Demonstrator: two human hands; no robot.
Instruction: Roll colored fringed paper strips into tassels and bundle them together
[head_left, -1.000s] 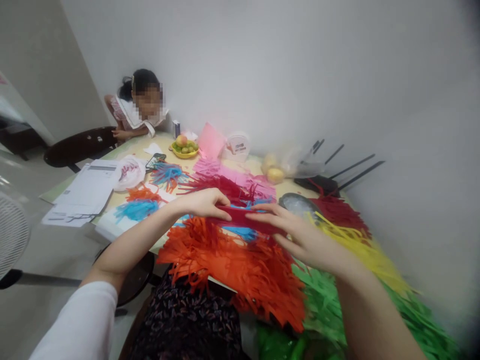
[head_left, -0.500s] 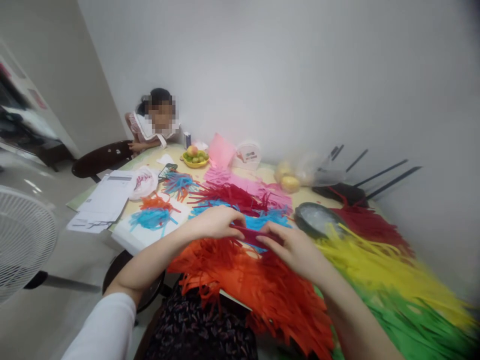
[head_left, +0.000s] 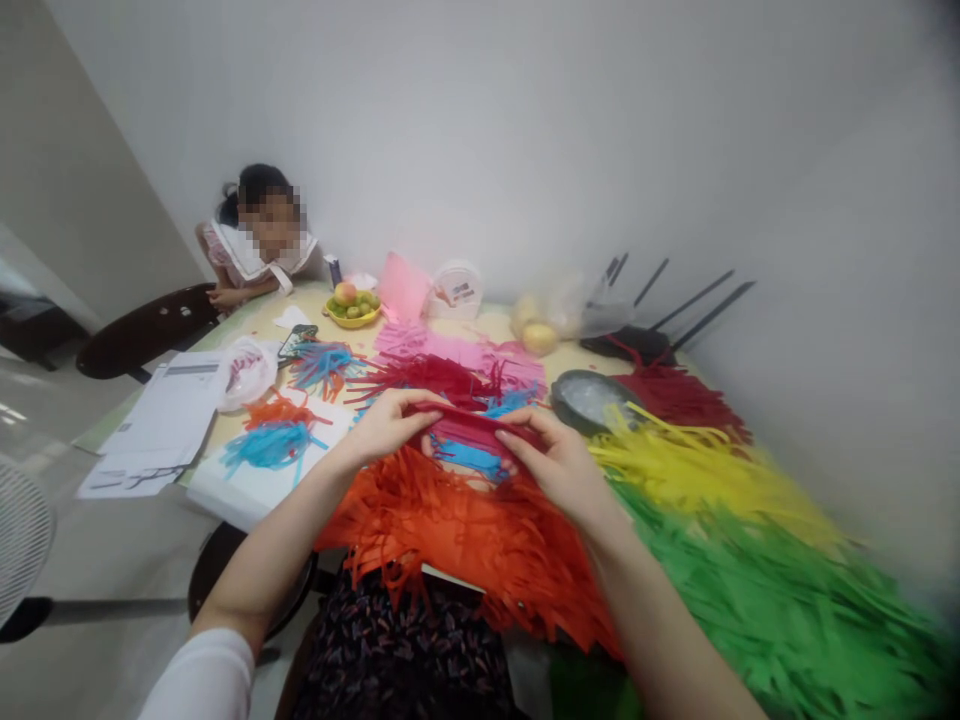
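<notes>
My left hand [head_left: 390, 425] and my right hand [head_left: 551, 462] pinch the two ends of a dark red fringed paper strip [head_left: 469, 430], held just above the table. Under it lie blue fringed paper [head_left: 469, 457] and a big heap of orange fringed paper [head_left: 465, 530] at the near edge. More dark red fringe [head_left: 431, 375] and pink fringe [head_left: 457, 350] lie just beyond my hands. Both hands are closed on the strip, fingertips pressed together.
Yellow fringe [head_left: 705, 470] and green fringe [head_left: 787, 610] fill the right side. A dark bowl [head_left: 589, 395], bagged fruit [head_left: 540, 325], a yellow fruit dish [head_left: 351, 305], papers [head_left: 169, 405] and a phone [head_left: 298, 341] sit on the table. Another person [head_left: 255, 245] sits at the far left corner.
My hands have drawn closer together and lifted the dark red strip slightly; the right hand went from spread fingers to a pinch. The camera has swung about.
</notes>
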